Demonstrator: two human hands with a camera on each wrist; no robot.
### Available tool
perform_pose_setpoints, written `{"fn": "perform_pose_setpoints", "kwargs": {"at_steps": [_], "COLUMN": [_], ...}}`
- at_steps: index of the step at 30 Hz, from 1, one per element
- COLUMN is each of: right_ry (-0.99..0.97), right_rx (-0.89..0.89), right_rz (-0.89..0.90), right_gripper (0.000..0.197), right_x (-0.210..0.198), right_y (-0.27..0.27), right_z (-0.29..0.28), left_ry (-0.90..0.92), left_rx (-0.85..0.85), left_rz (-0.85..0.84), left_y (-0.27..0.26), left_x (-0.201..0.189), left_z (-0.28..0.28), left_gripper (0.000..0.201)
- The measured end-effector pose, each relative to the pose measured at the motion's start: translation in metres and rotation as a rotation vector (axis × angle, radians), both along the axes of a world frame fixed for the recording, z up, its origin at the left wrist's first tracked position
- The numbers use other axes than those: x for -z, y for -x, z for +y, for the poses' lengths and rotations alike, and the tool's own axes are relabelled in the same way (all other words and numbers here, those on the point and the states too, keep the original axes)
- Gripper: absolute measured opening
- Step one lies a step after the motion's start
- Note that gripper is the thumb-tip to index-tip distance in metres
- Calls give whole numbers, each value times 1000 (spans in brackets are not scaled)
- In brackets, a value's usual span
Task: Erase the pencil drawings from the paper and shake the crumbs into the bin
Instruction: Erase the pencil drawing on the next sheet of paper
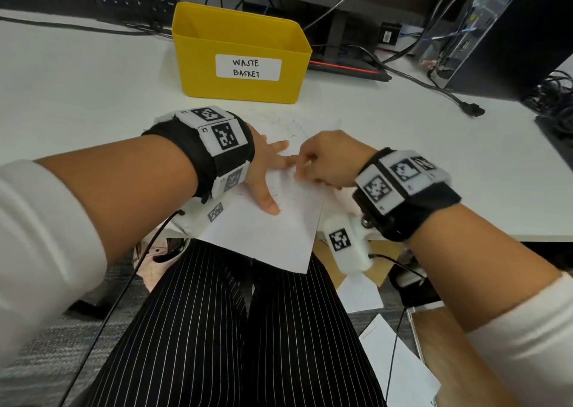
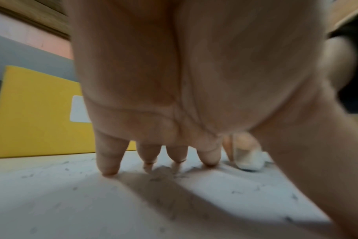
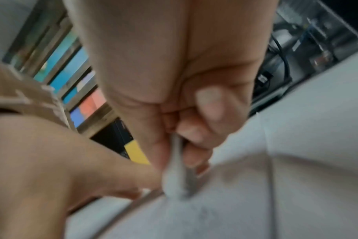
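Pressing one paper (image 1: 266, 233) flat on the desk edge, left hand (image 1: 263, 171) fingers spread straight | one white eraser (image 2: 248, 159) pinched in right hand (image 1: 325, 158), rubbing the sheet | one yellow bin (image 1: 238, 53) behind, label reads "WASTE BASKET", lol

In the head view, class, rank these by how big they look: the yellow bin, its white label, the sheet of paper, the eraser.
1. Paper and yellow bin: too close to rank; hands hide part of the paper.
2. Label.
3. Eraser, barely visible in the right hand.
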State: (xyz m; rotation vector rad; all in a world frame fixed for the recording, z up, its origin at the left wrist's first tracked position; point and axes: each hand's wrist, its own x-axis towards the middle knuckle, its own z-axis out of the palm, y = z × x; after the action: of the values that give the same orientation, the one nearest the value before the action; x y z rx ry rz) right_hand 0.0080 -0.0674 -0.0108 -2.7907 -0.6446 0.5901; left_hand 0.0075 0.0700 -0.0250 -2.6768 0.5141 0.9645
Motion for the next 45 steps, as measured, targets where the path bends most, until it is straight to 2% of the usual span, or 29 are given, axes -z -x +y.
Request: {"fn": "perform_pose_setpoints", "kwargs": {"at_steps": [3, 5, 7, 10, 15, 19, 23, 28, 31, 34, 39, 43, 45], "right_ry": [-20, 19, 1, -49, 22, -31, -55, -67, -56, -89, -97, -71, -99], "right_rx": [22, -63, -119, -102, -121, -8, -28, -89, -35, 50, -49, -65, -17], "right_rz": [-50, -141, -219, -155, -31, -107, -174, -73, 24, -25, -142, -39, 11], "right_gripper": [24, 16, 19, 20, 17, 18, 16, 10, 5, 3, 14, 13, 9], "right_x": [6, 12, 18, 19, 2, 3, 12, 15, 8, 8, 19, 17, 12], "right_y": [-5, 5, 17, 27, 21, 3, 10, 34, 25, 12, 31, 34, 25], "right_z": [6, 4, -3, -14, -10, -1, -4, -16, -10, 1, -6, -11, -13], "left_ry": [5, 20, 18, -21, -30, -24, -38, -23, -34, -37, -5, -9, 1], "left_rx": [-1, -4, 3, 22, 13, 10, 16, 5, 6, 8, 5, 0, -26], "left_rz": [-3, 12, 17, -5, -7, 9, -1, 1, -3, -4, -4, -27, -40], "left_y": [0, -1, -1, -1, 0, 1, 1, -3, -1, 0, -1, 1, 2], "left_x": [0, 0, 0, -1, -1, -3, -3, 1, 1, -1, 1, 2, 2], "left_z": [1, 2, 1, 0, -2, -2, -3, 0, -1, -3, 1, 1, 1], "left_gripper": [103, 101, 103, 107, 108, 107, 106, 109, 109, 105, 106, 107, 107]}}
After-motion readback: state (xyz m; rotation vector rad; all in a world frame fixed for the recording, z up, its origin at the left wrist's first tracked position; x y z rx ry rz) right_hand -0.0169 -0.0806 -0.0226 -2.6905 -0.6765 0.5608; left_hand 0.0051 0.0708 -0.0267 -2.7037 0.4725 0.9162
